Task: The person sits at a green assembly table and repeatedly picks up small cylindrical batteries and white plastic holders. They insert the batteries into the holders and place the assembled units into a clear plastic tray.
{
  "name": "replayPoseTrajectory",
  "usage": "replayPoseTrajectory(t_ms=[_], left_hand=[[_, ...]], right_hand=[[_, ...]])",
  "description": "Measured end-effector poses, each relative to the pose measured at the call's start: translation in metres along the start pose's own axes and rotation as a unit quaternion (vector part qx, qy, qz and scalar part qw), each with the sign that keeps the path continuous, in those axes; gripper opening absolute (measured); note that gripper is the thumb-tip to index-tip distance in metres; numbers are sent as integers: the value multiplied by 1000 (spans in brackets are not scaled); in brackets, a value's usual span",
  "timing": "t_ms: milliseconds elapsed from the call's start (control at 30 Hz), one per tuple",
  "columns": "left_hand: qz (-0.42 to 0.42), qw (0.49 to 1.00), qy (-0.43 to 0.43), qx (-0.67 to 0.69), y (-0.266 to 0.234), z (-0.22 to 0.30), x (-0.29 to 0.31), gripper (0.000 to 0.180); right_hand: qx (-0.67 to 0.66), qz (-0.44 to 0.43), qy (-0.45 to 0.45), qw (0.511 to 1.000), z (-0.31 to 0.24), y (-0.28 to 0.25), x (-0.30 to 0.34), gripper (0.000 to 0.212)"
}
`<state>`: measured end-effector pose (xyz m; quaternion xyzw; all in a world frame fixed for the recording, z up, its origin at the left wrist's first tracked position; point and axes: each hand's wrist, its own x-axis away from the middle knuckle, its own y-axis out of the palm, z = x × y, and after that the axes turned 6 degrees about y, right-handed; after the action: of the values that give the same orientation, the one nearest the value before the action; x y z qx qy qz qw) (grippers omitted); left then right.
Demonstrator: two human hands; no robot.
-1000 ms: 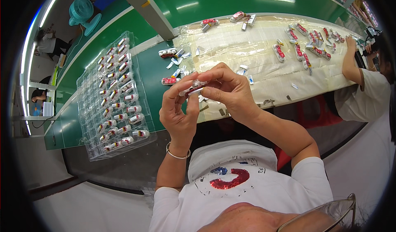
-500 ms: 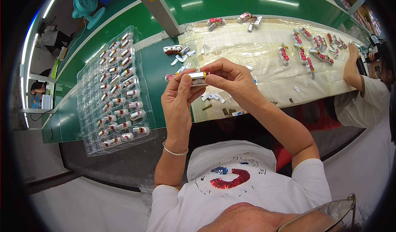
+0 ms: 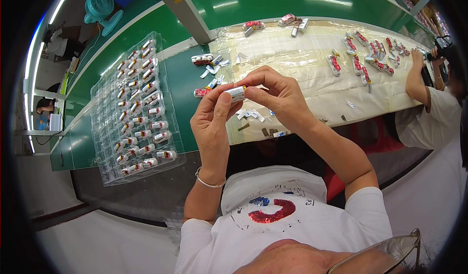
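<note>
Between the fingertips of both hands is a small silver-white battery cell [image 3: 236,94] with a dark red and yellow end, tilted up toward the right. My left hand [image 3: 210,113] pinches its left end with thumb and fingers. The thumb and fingers of my right hand [image 3: 278,94] close on its right end. What lies behind the cell is mostly hidden by my fingers. Just beyond the left fingertips, a red-and-white part [image 3: 201,93] rests on the green table. Small white and blue paper strips [image 3: 250,114] are scattered below and beside my hands.
At left, a clear blister tray [image 3: 103,123] holds many similar cells in rows. Red-and-white parts with cells [image 3: 358,65] lie in groups on the cream covered mat [image 3: 312,98]. A metal post [image 3: 183,11] rises behind. At right, a co-worker's arm [image 3: 417,81] rests on the table.
The cell has turned in my fingers: it lay nearly level and now slopes up to the right, showing a broader white face. Both hands keep their hold and have barely shifted.
</note>
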<state>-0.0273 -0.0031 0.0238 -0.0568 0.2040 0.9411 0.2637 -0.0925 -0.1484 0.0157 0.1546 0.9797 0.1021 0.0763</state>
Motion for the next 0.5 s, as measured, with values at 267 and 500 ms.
replayPoseTrajectory(t_ms=[267, 500], left_hand=[[-19, 996, 70, -43, 2, -2, 5, 27], [-101, 970, 208, -73, -5, -2, 7, 34]], right_hand=[[-3, 18, -42, 999, 4, 3, 8, 20], [-40, -21, -103, 994, -4, 9, 20, 24]])
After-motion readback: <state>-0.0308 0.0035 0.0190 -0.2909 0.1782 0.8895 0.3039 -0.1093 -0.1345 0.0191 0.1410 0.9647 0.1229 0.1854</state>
